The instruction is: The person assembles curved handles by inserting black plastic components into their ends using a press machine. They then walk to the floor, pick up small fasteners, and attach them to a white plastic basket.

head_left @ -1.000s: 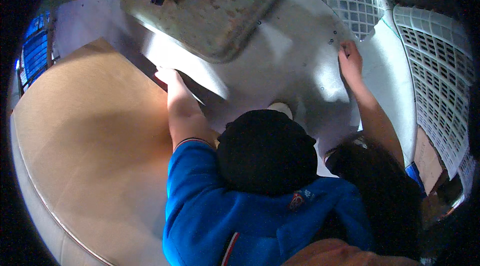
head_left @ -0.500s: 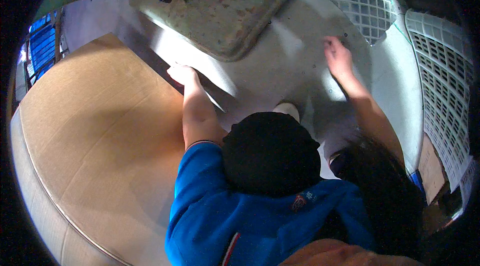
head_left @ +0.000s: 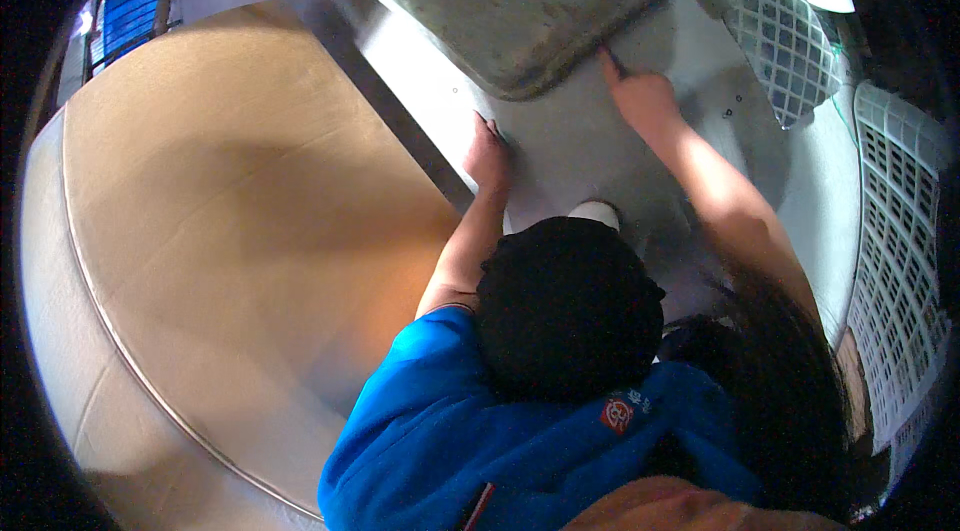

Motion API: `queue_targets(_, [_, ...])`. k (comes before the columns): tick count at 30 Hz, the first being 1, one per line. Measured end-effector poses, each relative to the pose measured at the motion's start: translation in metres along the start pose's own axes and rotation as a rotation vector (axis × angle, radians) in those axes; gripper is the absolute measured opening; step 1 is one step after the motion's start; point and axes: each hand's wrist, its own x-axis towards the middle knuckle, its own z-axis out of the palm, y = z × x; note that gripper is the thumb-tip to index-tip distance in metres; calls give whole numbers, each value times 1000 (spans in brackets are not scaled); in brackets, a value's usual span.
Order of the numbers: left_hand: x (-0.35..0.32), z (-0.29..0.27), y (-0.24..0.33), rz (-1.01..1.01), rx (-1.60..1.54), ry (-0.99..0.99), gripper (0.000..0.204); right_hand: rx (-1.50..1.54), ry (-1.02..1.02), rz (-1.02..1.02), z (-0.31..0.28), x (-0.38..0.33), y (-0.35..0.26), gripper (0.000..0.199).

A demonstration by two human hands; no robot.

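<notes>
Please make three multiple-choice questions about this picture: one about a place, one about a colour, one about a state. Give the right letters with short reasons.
1. Where is the right hand?
A. at the edge of the grey metal tray
B. inside the white lattice crate
C. on the tan board

2. What colour is the sleeve?
A. red
B. blue
C. white

3. How is the left hand?
A. lifted with a cup
B. in a grip on a crate
C. resting flat on the pale sheet

Answers: 1 A, its fingertips reach the tray's rim. 2 B, the fabric is bright blue. 3 C, the palm lies down and holds nothing.
</notes>
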Motion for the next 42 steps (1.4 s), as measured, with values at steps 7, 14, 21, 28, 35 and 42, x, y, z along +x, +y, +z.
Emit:
queue_targets(7, [46,-14,1,-317,-427,228,34,117,-172,17,7,-46,10,69])
queue_targets(14, [90,39,-10,-247,-745,331,27,143,-277,70,13,-76,15,70])
queue_targets(21, [83,26,8,-169,-325,200,30,241,-206,116,24,-86,21,67])
queue_targets(28, [100,39,-20,-38,-312,188,38,219,-194,-17,22,-79,34,62])
queue_targets(35, [95,33,-8,-15,-67,204,36,160,-147,-129,22,-80,47,50])
queue_targets(42, [93,30,-9,-123,-492,141,37,274,33,-128,31,-85,42,23])
